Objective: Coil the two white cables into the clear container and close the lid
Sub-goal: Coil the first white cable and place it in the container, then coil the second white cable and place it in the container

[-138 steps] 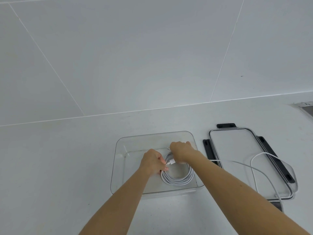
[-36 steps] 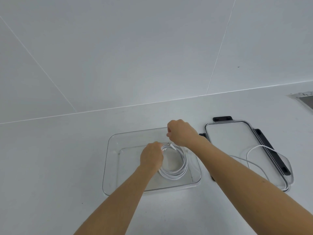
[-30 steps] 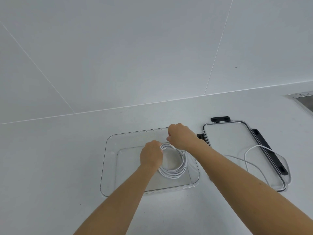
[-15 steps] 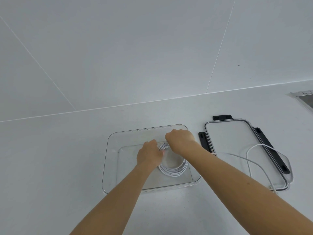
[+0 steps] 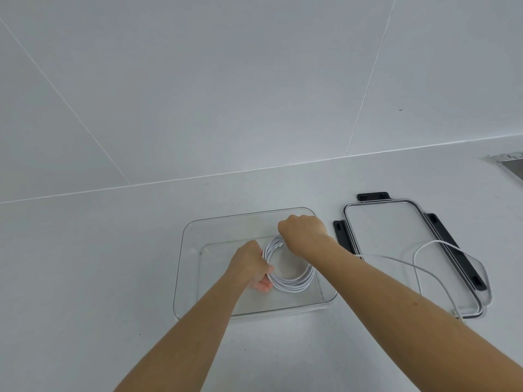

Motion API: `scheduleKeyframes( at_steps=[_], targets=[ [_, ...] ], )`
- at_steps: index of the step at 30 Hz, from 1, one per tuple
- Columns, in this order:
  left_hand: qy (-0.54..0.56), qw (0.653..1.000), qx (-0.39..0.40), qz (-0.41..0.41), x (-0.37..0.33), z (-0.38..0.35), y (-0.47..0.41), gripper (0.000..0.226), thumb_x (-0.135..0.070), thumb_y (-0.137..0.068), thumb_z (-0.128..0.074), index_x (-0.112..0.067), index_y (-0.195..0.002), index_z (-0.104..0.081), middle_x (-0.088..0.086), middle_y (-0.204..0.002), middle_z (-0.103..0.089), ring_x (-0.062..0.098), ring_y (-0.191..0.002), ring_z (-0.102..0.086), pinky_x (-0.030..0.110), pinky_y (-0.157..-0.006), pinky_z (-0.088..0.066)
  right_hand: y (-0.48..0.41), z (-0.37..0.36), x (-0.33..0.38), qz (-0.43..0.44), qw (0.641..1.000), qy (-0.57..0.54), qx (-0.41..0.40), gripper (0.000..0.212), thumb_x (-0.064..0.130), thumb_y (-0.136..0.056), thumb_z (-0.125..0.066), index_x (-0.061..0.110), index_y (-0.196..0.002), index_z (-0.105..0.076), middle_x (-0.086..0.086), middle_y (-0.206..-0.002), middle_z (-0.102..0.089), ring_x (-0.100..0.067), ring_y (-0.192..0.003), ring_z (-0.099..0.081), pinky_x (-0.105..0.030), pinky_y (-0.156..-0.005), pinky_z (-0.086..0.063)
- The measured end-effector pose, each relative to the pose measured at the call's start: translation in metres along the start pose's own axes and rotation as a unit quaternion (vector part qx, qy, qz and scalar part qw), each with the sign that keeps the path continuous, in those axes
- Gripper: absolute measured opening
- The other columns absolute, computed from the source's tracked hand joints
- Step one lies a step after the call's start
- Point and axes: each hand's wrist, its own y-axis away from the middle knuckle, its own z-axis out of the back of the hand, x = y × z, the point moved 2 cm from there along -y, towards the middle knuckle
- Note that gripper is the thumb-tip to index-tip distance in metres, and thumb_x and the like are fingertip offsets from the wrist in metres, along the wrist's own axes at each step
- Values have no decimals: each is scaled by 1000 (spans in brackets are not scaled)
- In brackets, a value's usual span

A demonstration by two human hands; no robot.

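A white cable coil (image 5: 294, 284) lies inside the clear rectangular container (image 5: 192, 250) on the white counter. My left hand (image 5: 250, 267) pinches the coil's left side. My right hand (image 5: 304, 233) is closed over the coil's top edge, gripping cable there. A loose length of white cable (image 5: 424, 267) runs from under my right forearm across the clear lid (image 5: 390, 236), which lies flat to the right with black latches. The cable's plug end (image 5: 457, 315) rests by the lid's near corner.
White tiled wall stands behind the counter. A metal sink edge (image 5: 509, 162) shows at the far right. Bare counter (image 5: 85, 264) spreads to the left of the container and in front of it.
My left hand slid down the coil's left side and my right hand stayed at the top. The loose cable over the lid has shifted slightly.
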Motion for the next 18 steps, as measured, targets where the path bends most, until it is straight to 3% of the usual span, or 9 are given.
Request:
scheduleKeyframes(
  at_steps=[8, 14, 16, 18],
  targets=[
    [-50, 999, 2, -7, -1, 4, 5, 16, -21, -88, -59, -7, -87, -51, 16, -73, -61, 19, -48, -55, 34, -53, -55, 5, 4, -1, -6, 1000, -21, -2, 24, -6, -83, -47, 5, -103, -53, -11, -106, -56, -30, -94, -58, -31, -63, -39],
    [-65, 998, -10, -9, 0, 6, 7, 21, -30, -89, -56, -12, -82, -49, 13, -76, -59, 21, -54, -51, 31, -57, -50, 11, 16, -3, -6, 999, -48, -13, 9, 2, -85, -49, 7, -92, -51, -11, -103, -55, -31, -93, -56, -33, -65, -38],
    [-82, 996, -14, -14, -2, 8, 7, 24, -32, -89, -56, -11, -78, -50, 12, -75, -61, 20, -55, -53, 30, -59, -49, 13, 23, -6, -7, 998, -59, -33, 2, 10, -88, -51, 9, -89, -50, -11, -101, -56, -29, -84, -54, -32, -64, -38],
    [-93, 995, -29, -25, -7, 12, 8, 28, -31, -88, -56, -11, -70, -51, 12, -74, -63, 22, -57, -54, 30, -62, -51, 16, 29, -10, -10, 996, -77, -51, 12, 17, -91, -50, 11, -83, -44, -11, -97, -56, -28, -75, -49, -32, -63, -36]
  ],
)
